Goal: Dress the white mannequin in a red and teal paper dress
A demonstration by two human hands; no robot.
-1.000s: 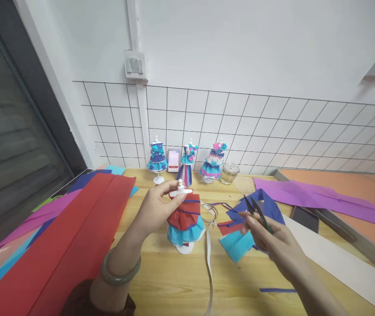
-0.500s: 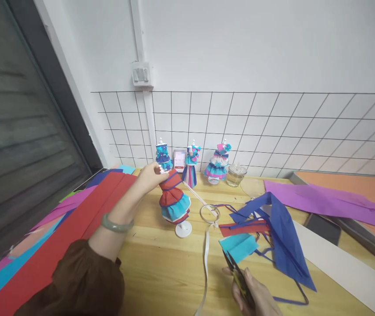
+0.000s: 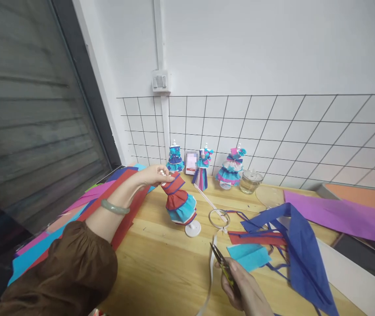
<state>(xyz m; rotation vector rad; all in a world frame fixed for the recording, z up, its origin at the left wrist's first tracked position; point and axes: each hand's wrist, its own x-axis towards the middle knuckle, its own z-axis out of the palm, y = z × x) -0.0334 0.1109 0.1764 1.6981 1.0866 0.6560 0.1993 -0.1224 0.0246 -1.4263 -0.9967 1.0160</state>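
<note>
My left hand (image 3: 156, 175) pinches the top of a small dress form (image 3: 180, 202) and tilts it to the left. The form wears a tiered dress, red above and light blue below, with dark blue trim, on a white stand with a round base (image 3: 193, 228). In my right hand (image 3: 240, 283) are small thread snips (image 3: 222, 263), their blades pointing up and left over a white ribbon (image 3: 211, 267). Just right of the blades lies a light blue piece of cloth or crepe paper (image 3: 249, 256). A ring (image 3: 219, 217) rests near the white base.
Three dressed forms (image 3: 230, 169) stand along the back with a phone (image 3: 191, 162) and a glass cup (image 3: 251, 181). Dark blue (image 3: 305, 259), red (image 3: 256, 237) and purple (image 3: 338, 217) pieces lie to the right. Coloured sheets (image 3: 85, 219) are stacked at left.
The snips have moved left, from over the light blue piece to above the white ribbon, nearer the dress form. My left hand keeps its hold on the form. The view has shifted left.
</note>
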